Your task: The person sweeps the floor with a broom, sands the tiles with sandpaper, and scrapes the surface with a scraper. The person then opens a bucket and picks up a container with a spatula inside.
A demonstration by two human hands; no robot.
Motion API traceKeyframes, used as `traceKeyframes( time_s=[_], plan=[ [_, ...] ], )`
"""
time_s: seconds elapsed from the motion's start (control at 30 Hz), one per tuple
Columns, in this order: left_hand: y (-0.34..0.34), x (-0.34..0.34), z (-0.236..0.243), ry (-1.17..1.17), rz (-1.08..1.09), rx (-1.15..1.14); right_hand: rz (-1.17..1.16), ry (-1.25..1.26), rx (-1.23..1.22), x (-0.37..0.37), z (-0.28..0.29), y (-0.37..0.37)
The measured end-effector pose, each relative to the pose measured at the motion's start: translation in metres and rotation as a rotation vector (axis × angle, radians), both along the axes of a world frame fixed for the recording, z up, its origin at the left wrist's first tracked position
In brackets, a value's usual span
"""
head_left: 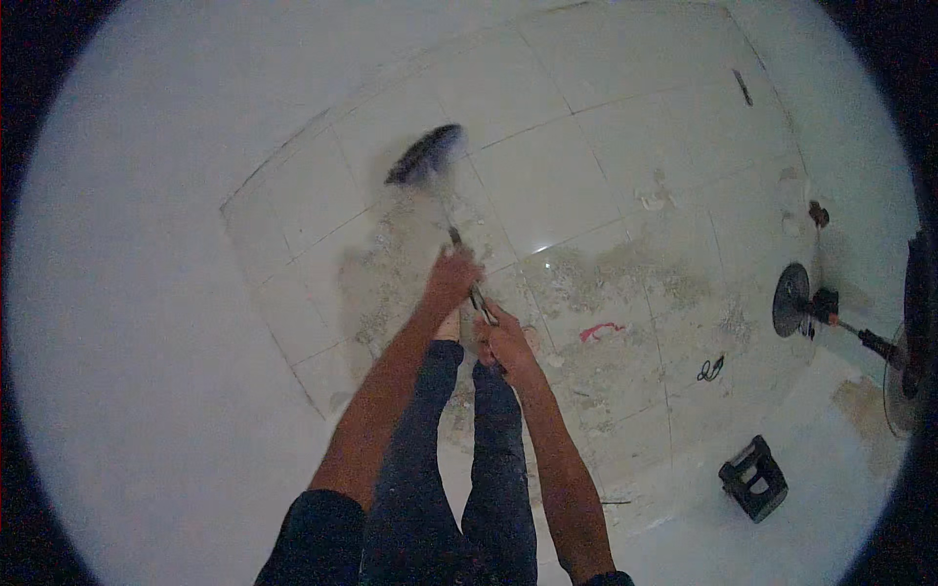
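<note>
A broom with a dark, motion-blurred head [423, 154] is angled away from me over pale floor tiles [528, 166]. My left hand [452, 275] is closed round the upper part of its handle [477, 299] that shows, and my right hand [506, 342] grips it lower down, closer to my legs. Grey-brown dust and scraps [381, 249] lie scattered on the tiles under and around the broom. A red strip [600, 330] is on the floor to the right of my right hand.
A round black base [791, 299] with a pole stands by the right wall [850, 195], near a larger disc [901, 386]. A black plastic object [752, 477] lies at lower right, a coiled black cord [711, 369] above it, a slim dark object [743, 86] at the far right corner.
</note>
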State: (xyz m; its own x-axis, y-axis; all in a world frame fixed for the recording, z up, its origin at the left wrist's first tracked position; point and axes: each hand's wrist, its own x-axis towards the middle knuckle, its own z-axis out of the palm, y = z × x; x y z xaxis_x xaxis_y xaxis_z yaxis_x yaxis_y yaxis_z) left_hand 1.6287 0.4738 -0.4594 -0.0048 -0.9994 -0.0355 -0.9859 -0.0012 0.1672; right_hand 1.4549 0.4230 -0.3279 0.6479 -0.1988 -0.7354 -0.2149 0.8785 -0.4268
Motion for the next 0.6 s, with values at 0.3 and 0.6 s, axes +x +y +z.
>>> traceKeyframes(
  time_s=[0.3, 0.6],
  plan=[
    [0.078, -0.326, 0.026, 0.750, -0.026, 0.157, 0.212, 0.619, -0.133, -0.241, 0.094, 0.083],
    [0.066, -0.251, 0.101, 0.732, -0.191, 0.352, 0.129, 0.563, 0.031, -0.191, 0.158, 0.075]
  ],
)
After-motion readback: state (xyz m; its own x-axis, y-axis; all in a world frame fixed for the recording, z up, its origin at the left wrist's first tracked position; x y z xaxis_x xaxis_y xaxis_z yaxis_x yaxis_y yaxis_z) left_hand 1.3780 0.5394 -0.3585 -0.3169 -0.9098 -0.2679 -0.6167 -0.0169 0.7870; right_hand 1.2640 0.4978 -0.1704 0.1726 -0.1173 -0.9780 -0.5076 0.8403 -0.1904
